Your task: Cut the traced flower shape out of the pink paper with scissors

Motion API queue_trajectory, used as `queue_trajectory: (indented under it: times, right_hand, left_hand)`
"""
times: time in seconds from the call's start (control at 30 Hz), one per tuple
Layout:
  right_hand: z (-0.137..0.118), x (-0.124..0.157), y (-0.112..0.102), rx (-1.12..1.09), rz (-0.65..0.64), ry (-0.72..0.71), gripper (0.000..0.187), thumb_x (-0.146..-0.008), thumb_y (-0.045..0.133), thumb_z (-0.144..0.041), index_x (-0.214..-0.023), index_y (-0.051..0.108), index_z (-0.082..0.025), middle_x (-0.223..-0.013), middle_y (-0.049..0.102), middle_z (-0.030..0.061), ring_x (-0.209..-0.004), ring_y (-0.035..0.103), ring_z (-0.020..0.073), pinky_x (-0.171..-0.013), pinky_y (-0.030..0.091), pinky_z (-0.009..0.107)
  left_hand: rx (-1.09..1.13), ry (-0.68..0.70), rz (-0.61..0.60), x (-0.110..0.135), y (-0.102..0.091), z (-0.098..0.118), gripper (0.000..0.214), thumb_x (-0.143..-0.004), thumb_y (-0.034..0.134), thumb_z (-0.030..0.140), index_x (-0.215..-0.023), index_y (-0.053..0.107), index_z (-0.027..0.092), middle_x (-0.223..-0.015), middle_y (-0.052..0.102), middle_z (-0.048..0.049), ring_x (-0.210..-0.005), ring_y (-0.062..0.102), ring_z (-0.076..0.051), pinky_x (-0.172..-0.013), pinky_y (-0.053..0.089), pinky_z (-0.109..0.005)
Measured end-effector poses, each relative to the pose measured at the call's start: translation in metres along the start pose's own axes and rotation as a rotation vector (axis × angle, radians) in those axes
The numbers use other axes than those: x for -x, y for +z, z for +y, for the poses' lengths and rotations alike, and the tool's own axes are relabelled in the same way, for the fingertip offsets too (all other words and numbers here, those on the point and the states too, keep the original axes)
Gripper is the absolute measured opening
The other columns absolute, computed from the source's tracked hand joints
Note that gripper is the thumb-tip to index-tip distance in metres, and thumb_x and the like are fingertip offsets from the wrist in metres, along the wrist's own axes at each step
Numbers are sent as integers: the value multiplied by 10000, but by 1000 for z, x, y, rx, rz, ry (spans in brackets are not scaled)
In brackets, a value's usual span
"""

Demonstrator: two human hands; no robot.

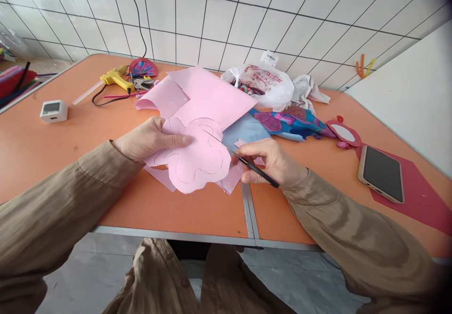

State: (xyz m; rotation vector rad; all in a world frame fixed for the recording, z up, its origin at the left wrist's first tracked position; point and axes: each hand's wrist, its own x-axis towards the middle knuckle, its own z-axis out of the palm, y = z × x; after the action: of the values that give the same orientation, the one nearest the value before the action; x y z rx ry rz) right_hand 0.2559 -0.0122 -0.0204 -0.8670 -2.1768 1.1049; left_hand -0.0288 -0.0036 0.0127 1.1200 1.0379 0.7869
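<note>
My left hand pinches a pink paper flower shape by its left side, thumb on top. Drawn curved lines run inside its scalloped edge. Black-handled scissors are gripped in my right hand, their blades lying at the flower's upper right part. How far the blades are spread I cannot tell. Behind the flower lie larger pink sheets, one curling at the left. Pink scraps rest on the table under the flower and beside the scissors.
A yellow glue gun with a cord and a white cube-shaped device are at the left. White plastic bags and blue patterned material lie at the back. At the right, a phone rests on a red sheet.
</note>
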Motion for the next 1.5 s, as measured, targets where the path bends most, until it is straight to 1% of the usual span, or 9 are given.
queue_trajectory:
  times: [0.27, 0.37, 0.53, 0.67, 0.87, 0.97, 1.17, 1.37, 1.5]
  right_hand:
    - [1, 0, 0, -16, 3, 12, 597, -679, 786, -687, -790, 691, -108, -584, 415, -40, -522, 303, 79, -461, 238, 258]
    - [3, 1, 1, -32, 16, 16, 585, -679, 797, -670, -804, 700, -106, -595, 423, -37, -528, 301, 78, -460, 239, 261]
    - [-3, 0, 0, -40, 2, 41, 584, -680, 811, -647, -829, 698, -93, -604, 453, -30, -529, 360, 83, -469, 288, 252]
    - [-6, -1, 0, -39, 9, 17, 568, -691, 814, -626, -828, 707, -86, -591, 452, -35, -518, 358, 77, -459, 292, 242]
    - [1, 1, 2, -17, 66, -38, 567, -712, 790, -648, -828, 721, -98, -623, 482, -20, -515, 374, 75, -460, 298, 242]
    - [2, 1, 2, -5, 79, -48, 561, -718, 775, -668, -806, 708, -117, -615, 460, -32, -509, 351, 69, -457, 274, 238]
    - [3, 1, 2, -12, 92, -5, 590, -700, 755, -717, -785, 679, -137, -591, 413, -47, -511, 318, 72, -447, 247, 241]
    - [9, 2, 2, -35, 106, 4, 604, -700, 767, -700, -874, 728, -122, -624, 470, -31, -521, 356, 77, -464, 270, 245]
    - [6, 2, 2, -69, 113, 25, 608, -680, 785, -693, -889, 735, -124, -621, 476, -28, -531, 370, 87, -475, 287, 252]
  left_hand:
    - [8, -10, -11, 0, 0, 0, 189, -614, 918, 275, -706, 802, 157, -745, 778, -92, -659, 741, -254, -594, 621, -341]
    - [6, -6, -7, 0, 0, 0, 203, -608, 924, 280, -713, 804, 153, -747, 779, -90, -662, 740, -250, -596, 621, -331]
    - [24, -18, -5, 0, 0, 1, 214, -579, 934, 279, -694, 802, 156, -723, 775, -71, -636, 730, -226, -573, 615, -302]
    - [21, -41, 11, 0, 1, 1, 223, -577, 932, 277, -709, 807, 149, -689, 765, -69, -602, 719, -217, -533, 599, -288]
    - [44, 2, 16, 2, 3, 0, 236, -574, 944, 271, -728, 811, 152, -770, 793, -80, -677, 743, -225, -607, 623, -285]
    - [85, 29, 4, 3, 7, -1, 251, -572, 954, 286, -730, 810, 154, -791, 800, -78, -706, 750, -226, -636, 634, -283]
    - [193, 87, -20, 7, 17, 0, 280, -533, 981, 282, -718, 812, 158, -758, 796, -59, -711, 754, -224, -690, 647, -286]
    - [228, 86, -29, 7, 19, -2, 251, -531, 984, 281, -670, 811, 165, -696, 783, -38, -616, 723, -168, -611, 629, -225]
    - [228, 92, -13, 6, 17, -8, 232, -570, 970, 288, -700, 818, 168, -735, 796, -48, -642, 733, -173, -603, 622, -215]
